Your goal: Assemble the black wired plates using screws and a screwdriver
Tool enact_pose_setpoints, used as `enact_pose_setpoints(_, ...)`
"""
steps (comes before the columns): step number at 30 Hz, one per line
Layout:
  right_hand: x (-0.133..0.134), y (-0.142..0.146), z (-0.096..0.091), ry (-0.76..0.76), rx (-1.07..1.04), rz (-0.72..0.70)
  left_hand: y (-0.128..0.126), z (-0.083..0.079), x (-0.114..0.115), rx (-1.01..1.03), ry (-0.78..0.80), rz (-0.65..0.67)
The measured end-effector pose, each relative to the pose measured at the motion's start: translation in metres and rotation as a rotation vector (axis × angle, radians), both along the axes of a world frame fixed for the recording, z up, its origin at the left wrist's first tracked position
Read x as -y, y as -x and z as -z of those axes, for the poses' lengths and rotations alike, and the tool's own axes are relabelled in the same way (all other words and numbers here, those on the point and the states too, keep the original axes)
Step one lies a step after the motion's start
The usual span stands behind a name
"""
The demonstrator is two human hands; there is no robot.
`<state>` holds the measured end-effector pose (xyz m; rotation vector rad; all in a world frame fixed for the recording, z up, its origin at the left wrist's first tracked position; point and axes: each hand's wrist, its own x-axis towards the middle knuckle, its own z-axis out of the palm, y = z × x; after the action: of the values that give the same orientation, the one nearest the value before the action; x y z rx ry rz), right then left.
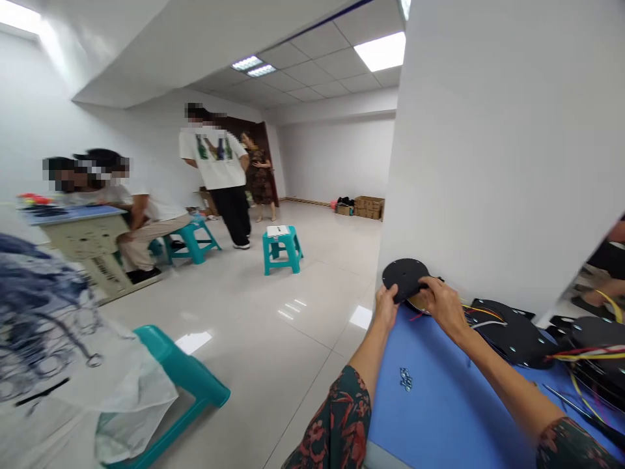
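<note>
Nearest us, our floral sleeves (336,423) run out to our left hand (385,309) and right hand (442,306), which hold a round black disc (404,277) up off the blue tabletop (420,410), tilted against the edge of a white partition wall (488,130). Our left fingers (381,301) curl narrowly around one side of the rim, while our right fingers (426,288) close on the lower edge, with a gold-coloured layer (415,303) showing beneath. A grip this close to the rim could let the disc slip or twist, especially if the gold layer is loose, though we cannot tell whether it is. A small cluster of metal fittings (405,378) lies on the tabletop just below our left forearm, where a careless elbow could scatter it. To the right sit two more black discs (512,333) (598,339), trailing yellow and red wires (586,354); a sideways move could snag those wires and drag the discs toward the table's edge. Beyond the table, a teal plastic stool (183,361) stands under a draped plastic sheet (63,339), and farther off a seated person (146,221) works at a desk (83,247), while a standing person (219,169) is near another teal stool (282,251) and cardboard boxes (368,207) line the far wall.
</note>
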<state>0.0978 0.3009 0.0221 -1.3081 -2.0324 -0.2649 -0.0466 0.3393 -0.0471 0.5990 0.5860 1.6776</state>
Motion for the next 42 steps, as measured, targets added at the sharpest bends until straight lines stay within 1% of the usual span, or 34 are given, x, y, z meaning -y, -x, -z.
enact_pose_setpoints(2, -0.001, -0.01, -0.009, 0.025, -0.247, 0.076, 0.002, 0.002, -0.002, 0.072, 0.025, 0.008)
enact_pose_setpoints(3, -0.002, -0.016, -0.013, 0.054, -0.334, 0.127, 0.003, 0.003, -0.004, 0.102, 0.041, 0.01)
enact_pose_setpoints(4, -0.003, -0.023, -0.017, 0.098, -0.372, 0.17, 0.005, 0.003, -0.005, 0.131, 0.057, 0.008)
enact_pose_setpoints(7, -0.008, -0.04, -0.022, 0.247, -0.304, 0.221, 0.008, 0.005, -0.008, 0.198, 0.097, -0.013)
enact_pose_setpoints(10, -0.012, -0.045, -0.016, 0.345, -0.168, 0.231, 0.011, 0.005, -0.007, 0.234, 0.107, -0.027)
enact_pose_setpoints(15, -0.021, -0.03, -0.01, 0.472, 0.024, 0.241, 0.011, 0.002, -0.004, 0.253, 0.109, -0.031)
enact_pose_setpoints(18, -0.03, -0.016, -0.009, 0.541, 0.1, 0.287, 0.011, 0.002, -0.004, 0.257, 0.121, -0.038)
enact_pose_setpoints(21, -0.038, -0.005, -0.007, 0.609, 0.132, 0.352, 0.012, 0.001, -0.005, 0.261, 0.134, -0.046)
enact_pose_setpoints(24, -0.044, -0.004, -0.005, 0.678, 0.097, 0.371, 0.012, 0.0, -0.005, 0.268, 0.14, -0.049)
enact_pose_setpoints(28, -0.05, -0.013, -0.009, 0.748, -0.066, 0.328, 0.012, 0.0, -0.005, 0.284, 0.149, -0.053)
enact_pose_setpoints(31, -0.053, -0.022, -0.013, 0.77, -0.267, 0.257, 0.013, -0.001, -0.006, 0.308, 0.155, -0.068)
enact_pose_setpoints(33, -0.053, -0.026, -0.016, 0.758, -0.413, 0.2, 0.014, -0.001, -0.008, 0.329, 0.158, -0.087)
enact_pose_setpoints(35, -0.051, -0.029, -0.02, 0.727, -0.554, 0.131, 0.015, 0.0, -0.009, 0.348, 0.161, -0.105)
enact_pose_setpoints(38, -0.045, -0.032, -0.027, 0.646, -0.745, -0.007, 0.017, 0.002, -0.011, 0.363, 0.159, -0.119)
enact_pose_setpoints(42, -0.033, -0.032, -0.045, 0.498, -0.905, -0.189, 0.017, 0.005, -0.011, 0.363, 0.141, -0.117)
